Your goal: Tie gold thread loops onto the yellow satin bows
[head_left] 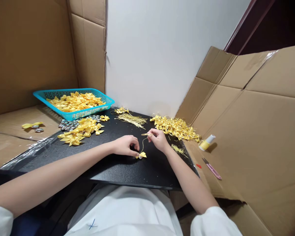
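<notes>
A small yellow ribbon bow [143,154] with a shiny silver bead at its middle lies on the black table [127,175]. My left hand [125,145] has its thumb and a fingertip at the bow's left loop, pinching it against the tabletop. From the bow a thin yellow cord [143,144] curves up to my right hand [158,139]. The right fingers are closed on the cord's upper part, where a short gold-coloured piece sticks out to the left. Whether that piece is a loop of the cord or a small tool, I cannot tell.
A blue basket [73,115] of yellow bows stands back left. Near it lie loose bows [86,126] and silver beads [68,125]. Cut cords [131,119] and a heap of corded bows [175,127] lie behind my hands. Right: thread spool [206,143], pink-handled snips [212,169], cardboard walls.
</notes>
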Motion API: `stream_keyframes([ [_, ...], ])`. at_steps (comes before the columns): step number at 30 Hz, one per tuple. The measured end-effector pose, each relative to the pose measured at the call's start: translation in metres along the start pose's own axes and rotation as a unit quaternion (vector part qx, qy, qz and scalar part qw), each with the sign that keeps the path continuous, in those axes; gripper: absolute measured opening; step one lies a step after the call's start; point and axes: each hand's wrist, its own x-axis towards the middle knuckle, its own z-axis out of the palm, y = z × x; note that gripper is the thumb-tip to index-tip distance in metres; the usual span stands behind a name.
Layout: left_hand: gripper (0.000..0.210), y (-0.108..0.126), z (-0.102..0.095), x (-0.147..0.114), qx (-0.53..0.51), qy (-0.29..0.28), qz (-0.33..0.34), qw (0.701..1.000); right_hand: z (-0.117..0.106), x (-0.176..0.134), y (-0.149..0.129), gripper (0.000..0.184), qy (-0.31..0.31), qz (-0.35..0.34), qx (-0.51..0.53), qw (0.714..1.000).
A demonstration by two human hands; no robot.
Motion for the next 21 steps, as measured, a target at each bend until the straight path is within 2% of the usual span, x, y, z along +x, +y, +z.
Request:
stream_keyframes([
  [2, 0.020, 0.000, 0.000, -0.002, -0.014, -0.019, 0.008, 1.000, -0.002, -0.010, -0.002, 0.029, -0.030, -0.005, -0.010, 0.999],
  [6, 0.023, 0.000, 0.005, -0.003, -0.044, -0.023, 0.000, 0.999, 0.004, -0.038, 0.003, 0.025, -0.093, -0.030, -0.089, 0.991],
  [9, 0.026, 0.004, 0.006, -0.002, -0.047, -0.049, -0.030, 0.997, 0.011, -0.051, 0.012, 0.018, -0.106, -0.013, -0.126, 0.986],
  [13, 0.026, 0.012, 0.006, -0.002, -0.086, -0.064, -0.080, 0.991, 0.014, -0.053, 0.016, 0.017, -0.118, -0.022, -0.139, 0.983],
  [16, 0.028, 0.014, 0.008, -0.001, -0.173, -0.045, -0.094, 0.979, 0.014, -0.053, 0.015, 0.021, -0.085, -0.057, -0.130, 0.986],
  [21, 0.037, 0.008, 0.019, 0.002, -0.283, 0.037, -0.124, 0.950, 0.015, -0.053, 0.010, 0.025, 0.009, -0.100, -0.137, 0.985],
])
